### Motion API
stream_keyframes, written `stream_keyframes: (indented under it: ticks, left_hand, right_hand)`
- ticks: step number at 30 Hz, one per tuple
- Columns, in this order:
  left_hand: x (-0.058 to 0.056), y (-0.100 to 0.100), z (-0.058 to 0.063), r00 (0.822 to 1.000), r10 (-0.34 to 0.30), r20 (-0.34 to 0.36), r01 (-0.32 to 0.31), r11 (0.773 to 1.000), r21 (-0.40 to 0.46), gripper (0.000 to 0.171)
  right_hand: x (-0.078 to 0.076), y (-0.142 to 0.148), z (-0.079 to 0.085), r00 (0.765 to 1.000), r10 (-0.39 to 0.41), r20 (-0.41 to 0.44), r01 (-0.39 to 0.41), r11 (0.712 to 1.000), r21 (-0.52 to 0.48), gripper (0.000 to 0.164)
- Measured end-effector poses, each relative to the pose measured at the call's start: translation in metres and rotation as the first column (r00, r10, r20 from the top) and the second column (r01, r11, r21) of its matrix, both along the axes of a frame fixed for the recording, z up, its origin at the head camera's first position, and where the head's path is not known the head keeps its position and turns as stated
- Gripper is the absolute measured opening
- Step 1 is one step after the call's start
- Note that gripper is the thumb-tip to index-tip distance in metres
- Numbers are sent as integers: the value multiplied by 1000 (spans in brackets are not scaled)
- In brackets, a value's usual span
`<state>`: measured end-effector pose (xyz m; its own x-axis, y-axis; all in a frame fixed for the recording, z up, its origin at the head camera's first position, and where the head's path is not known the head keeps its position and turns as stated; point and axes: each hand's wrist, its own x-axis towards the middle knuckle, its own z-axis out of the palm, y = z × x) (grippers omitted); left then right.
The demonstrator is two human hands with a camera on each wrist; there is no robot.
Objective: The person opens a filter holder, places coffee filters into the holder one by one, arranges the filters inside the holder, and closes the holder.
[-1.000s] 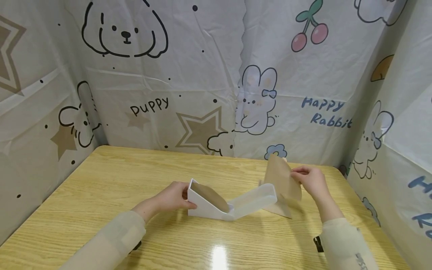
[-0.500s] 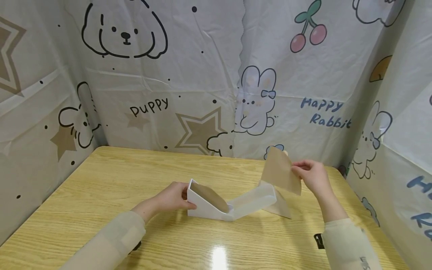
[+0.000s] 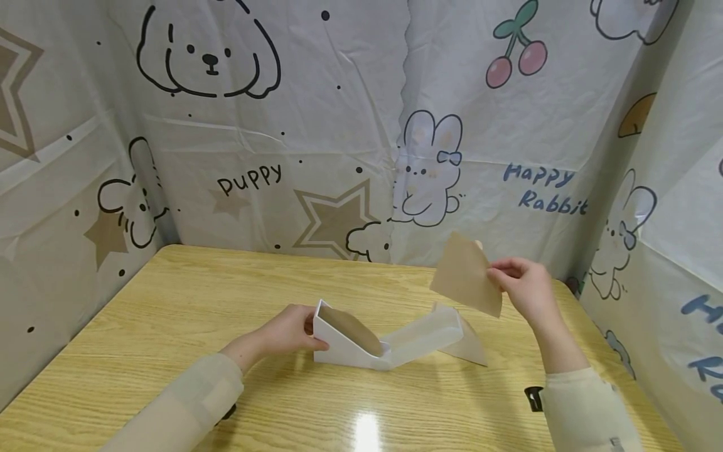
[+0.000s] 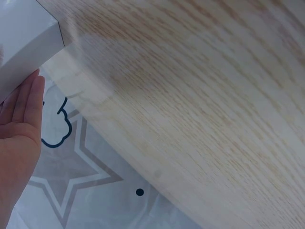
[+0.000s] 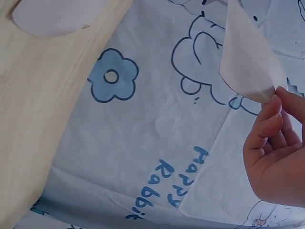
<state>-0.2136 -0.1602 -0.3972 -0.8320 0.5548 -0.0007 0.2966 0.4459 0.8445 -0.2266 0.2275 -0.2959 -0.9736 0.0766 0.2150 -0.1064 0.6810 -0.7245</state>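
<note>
A white box [image 3: 344, 351] with a sloping open top stands on the table, brown paper [image 3: 356, 329] inside it. Its translucent lid [image 3: 423, 338] is swung out to the right. My left hand [image 3: 288, 329] grips the box's left end, thumb in front and fingers behind; in the left wrist view the fingers lie along the box wall [image 4: 28, 43]. Up at the right, my right hand [image 3: 528, 292] pinches a brown coffee filter paper [image 3: 465, 276] by its edge. Another brown filter paper [image 3: 473, 346] lies partly hidden behind the lid.
The wooden table [image 3: 243, 276] meets a printed cloth backdrop [image 3: 316, 138] at the back and sides. A small black object [image 3: 533, 399] lies beside the right sleeve. Another dark object [image 3: 228, 412] is mostly hidden by the left sleeve.
My right hand has risen with the filter paper, lifting it clear of the other paper and the lid. The left hand and the box have stayed in place.
</note>
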Motion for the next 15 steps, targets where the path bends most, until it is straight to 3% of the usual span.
stream_keyframes:
  ticks: [15]
  left_hand:
    - [-1, -1, 1, 1000, -11, -22, 11, 1000, 2, 39]
  right_hand:
    - [10, -13, 16, 998, 8, -59, -9, 1000, -16, 31]
